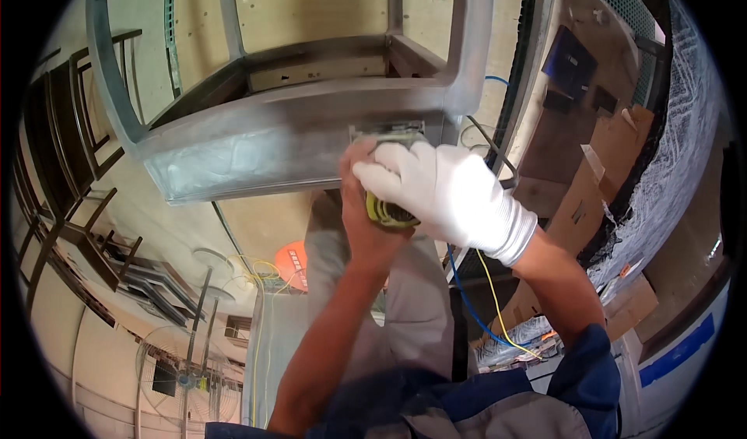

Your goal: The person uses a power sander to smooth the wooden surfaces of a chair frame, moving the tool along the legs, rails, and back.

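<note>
A yellow-green and black power sander [395, 213] sits between my two hands, its flat pad end against the front rail of a grey-brown furniture frame [311, 104]. My bare left hand [359, 201] wraps the sander's left side. Over its top and right side closes my right hand [443, 186], in a white knitted glove; parts of the tool are hidden beneath it. A pale, dusty patch [214, 163] covers the rail's left part. The frame, with its upright bars, rests on a light wooden work surface [311, 7].
Dark chair frames [66, 128] stand at the left, above a wire-caged fan [187, 381]. An orange object [292, 265] lies beyond my left forearm. A yellow cord [498, 307] and blue hose [471, 310] run below my right arm. Cardboard [607, 166] and a plastic-wrapped bundle [685, 135] fill the right side.
</note>
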Available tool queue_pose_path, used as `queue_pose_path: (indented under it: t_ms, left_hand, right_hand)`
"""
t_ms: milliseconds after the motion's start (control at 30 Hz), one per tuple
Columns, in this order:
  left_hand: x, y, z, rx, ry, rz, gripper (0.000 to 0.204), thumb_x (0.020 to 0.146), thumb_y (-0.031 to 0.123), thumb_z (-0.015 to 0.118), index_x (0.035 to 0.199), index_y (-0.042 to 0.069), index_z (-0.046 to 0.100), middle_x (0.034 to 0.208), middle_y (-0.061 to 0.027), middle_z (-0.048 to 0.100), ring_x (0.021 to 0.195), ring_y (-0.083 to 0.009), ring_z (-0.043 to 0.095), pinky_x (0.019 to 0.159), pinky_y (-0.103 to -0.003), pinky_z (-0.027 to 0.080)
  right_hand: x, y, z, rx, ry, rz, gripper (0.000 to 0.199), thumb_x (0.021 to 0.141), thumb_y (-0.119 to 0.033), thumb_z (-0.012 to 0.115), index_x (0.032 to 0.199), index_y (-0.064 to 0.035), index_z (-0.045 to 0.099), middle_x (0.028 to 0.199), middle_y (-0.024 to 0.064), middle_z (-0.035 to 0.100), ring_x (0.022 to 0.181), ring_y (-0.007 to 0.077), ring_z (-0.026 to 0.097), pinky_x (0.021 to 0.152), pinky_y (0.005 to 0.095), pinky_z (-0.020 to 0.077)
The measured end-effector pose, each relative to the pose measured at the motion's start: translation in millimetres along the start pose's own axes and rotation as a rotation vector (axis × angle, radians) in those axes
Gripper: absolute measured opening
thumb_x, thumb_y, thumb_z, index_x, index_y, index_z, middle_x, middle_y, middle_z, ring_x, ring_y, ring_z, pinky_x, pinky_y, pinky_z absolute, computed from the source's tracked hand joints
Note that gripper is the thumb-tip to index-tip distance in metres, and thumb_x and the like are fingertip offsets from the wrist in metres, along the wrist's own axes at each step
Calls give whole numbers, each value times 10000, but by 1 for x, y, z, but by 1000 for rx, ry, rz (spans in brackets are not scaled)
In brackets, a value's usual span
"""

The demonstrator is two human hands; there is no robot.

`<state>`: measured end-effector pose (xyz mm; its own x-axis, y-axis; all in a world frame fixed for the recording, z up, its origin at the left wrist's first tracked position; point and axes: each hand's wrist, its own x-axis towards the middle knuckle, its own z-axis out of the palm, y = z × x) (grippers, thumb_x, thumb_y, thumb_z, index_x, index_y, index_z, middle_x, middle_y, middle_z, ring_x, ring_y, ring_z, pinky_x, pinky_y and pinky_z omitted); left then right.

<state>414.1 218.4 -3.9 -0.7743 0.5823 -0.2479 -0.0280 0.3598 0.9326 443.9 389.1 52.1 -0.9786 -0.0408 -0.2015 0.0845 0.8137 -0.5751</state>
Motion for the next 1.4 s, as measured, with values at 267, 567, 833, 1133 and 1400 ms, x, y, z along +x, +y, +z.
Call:
queue_pose_path:
  t_ms: [267, 567, 833, 1133, 1400]
  left_hand:
    - [3, 11, 17, 40, -2, 17, 934, 607, 43, 939, 1422, 65, 483, 1511, -147, 509, 1363, -364, 535, 1151, -434, 431]
    - [-35, 4, 21, 61, -17, 46, 961, 596, 51, 929, 1434, 74, 458, 1510, -165, 545, 1380, -422, 518, 1136, -488, 450]
    - [-41, 7, -5, 152, -90, 216, 972, 713, 29, 925, 1548, 75, 431, 1637, -207, 468, 1461, -438, 481, 1205, -490, 418]
    - [-75, -67, -115, 511, 38, -109, 743, 957, -42, 629, 1648, 61, 376, 1723, -202, 354, 1548, -445, 385, 1274, -510, 343]
    - [-31, -118, -210, 832, 161, 108, 782, 957, -51, 519, 1691, 70, 274, 1744, -209, 295, 1489, -436, 436, 1139, -460, 483]
  right_hand:
    - [-12, 17, -3, 16, -20, -26, 755, 632, -150, 871, 1334, -169, 596, 1148, 29, 646, 901, 257, 685, 682, 366, 577]
    - [-41, 2, 7, 143, -46, 20, 388, 873, -171, 700, 1252, -152, 620, 1023, 50, 638, 854, 256, 700, 676, 372, 600]
    - [-44, -28, -16, -100, 82, 82, 434, 926, -165, 608, 1359, -140, 617, 1021, 31, 607, 827, 228, 646, 608, 342, 559]
    - [-43, -15, 5, -326, 331, 141, 795, 719, -66, 879, 1470, -167, 639, 1297, 91, 698, 943, 276, 672, 813, 371, 578]
    - [-48, -23, 40, -426, 255, 18, 912, 670, -35, 860, 1523, -197, 583, 1358, 68, 654, 1007, 268, 672, 826, 360, 573]
